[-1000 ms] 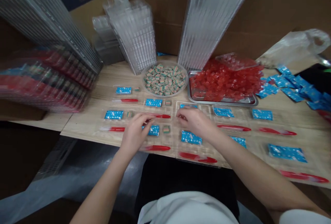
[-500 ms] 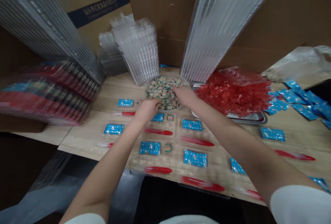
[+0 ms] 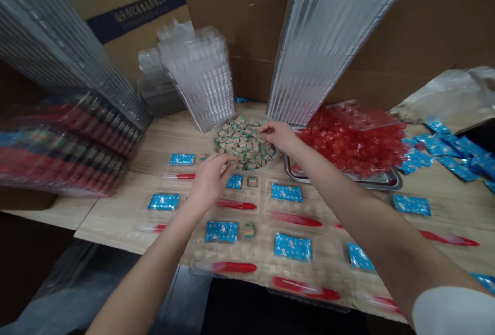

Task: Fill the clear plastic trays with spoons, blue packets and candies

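Note:
A round clear bowl (image 3: 279,155) holds a heap of small striped square pieces (image 3: 243,141) in green, pink and cream. My right hand (image 3: 281,135) is over the bowl's right side, thumb and fingers pinched together; what lies between them is too small to make out. My left hand (image 3: 211,178) is at the bowl's front left edge with its fingers curled, hiding whatever they hold. Beneath and around it lie clear trays with blue printed packets (image 3: 221,231) and red pen-shaped items (image 3: 234,267). One tray close by also has a striped piece (image 3: 249,230).
A metal tray (image 3: 381,183) heaped with red wrapped pieces (image 3: 348,141) stands right of the bowl. Loose blue packets (image 3: 456,152) lie farther right. Tall stacks of clear trays (image 3: 332,41) rise behind, and filled trays (image 3: 69,144) are piled at the left.
Both hands have moved from over the trays forward to the bowl. In the last half second my left hand has drawn back slightly and my right hand has lifted from the pieces.

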The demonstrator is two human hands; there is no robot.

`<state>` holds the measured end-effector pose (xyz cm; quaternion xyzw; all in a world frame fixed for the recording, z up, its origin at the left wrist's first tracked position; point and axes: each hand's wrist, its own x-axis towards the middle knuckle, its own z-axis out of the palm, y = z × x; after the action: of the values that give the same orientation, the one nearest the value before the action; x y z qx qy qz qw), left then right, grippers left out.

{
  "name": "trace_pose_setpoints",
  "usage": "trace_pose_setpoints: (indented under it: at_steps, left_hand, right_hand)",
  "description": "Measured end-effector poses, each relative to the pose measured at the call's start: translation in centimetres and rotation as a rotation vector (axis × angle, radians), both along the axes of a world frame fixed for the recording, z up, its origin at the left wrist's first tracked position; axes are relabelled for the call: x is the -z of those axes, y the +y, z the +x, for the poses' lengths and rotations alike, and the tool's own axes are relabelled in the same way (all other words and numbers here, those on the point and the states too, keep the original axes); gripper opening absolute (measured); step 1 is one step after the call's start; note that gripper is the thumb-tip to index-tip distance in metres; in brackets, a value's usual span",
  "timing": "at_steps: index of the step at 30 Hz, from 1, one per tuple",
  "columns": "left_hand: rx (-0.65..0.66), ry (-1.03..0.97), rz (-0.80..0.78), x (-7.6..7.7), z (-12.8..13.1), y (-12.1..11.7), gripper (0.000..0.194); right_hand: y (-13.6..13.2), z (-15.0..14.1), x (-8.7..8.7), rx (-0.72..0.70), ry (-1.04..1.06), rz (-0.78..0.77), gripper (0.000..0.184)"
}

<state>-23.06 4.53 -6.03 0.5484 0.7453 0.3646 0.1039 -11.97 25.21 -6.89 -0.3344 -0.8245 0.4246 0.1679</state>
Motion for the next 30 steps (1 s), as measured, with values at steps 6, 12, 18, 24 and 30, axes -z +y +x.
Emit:
trace_pose_setpoints:
  at_steps: [6, 12, 18, 24, 30]
  left_hand:
    - [-0.141, -0.914, 0.164, 0.9, 1.3, 4.3, 0.034]
    - [-0.136, -0.999, 0.197, 2.3, 2.0, 7.8, 0.032]
    - [-0.246, -1.012, 0.258, 3.1, 1.2, 8.4, 0.014]
    - [-0.203, -1.23, 0.209, 1.3, 1.9, 7.9, 0.011]
    - [-0.195, -1.332, 0.264, 0.8, 2.7, 7.1, 0.019]
  right_hand:
    - [-1.8, 0.3, -0.2, -0.034, 0.374, -0.493, 0.035]
    - [-2.8, 0.5, 0.1, -0.014, 0.418, -0.662, 0.019]
    - [-2.4, 1.1, -0.8, 0.169, 0.437, -0.678, 0.015]
    - [-3.2, 1.1, -1.8, 0.024, 0.293, -0.499, 0.008]
    - [-4.0, 0.8, -1.3, 0.154, 0.325, -0.6, 0.006]
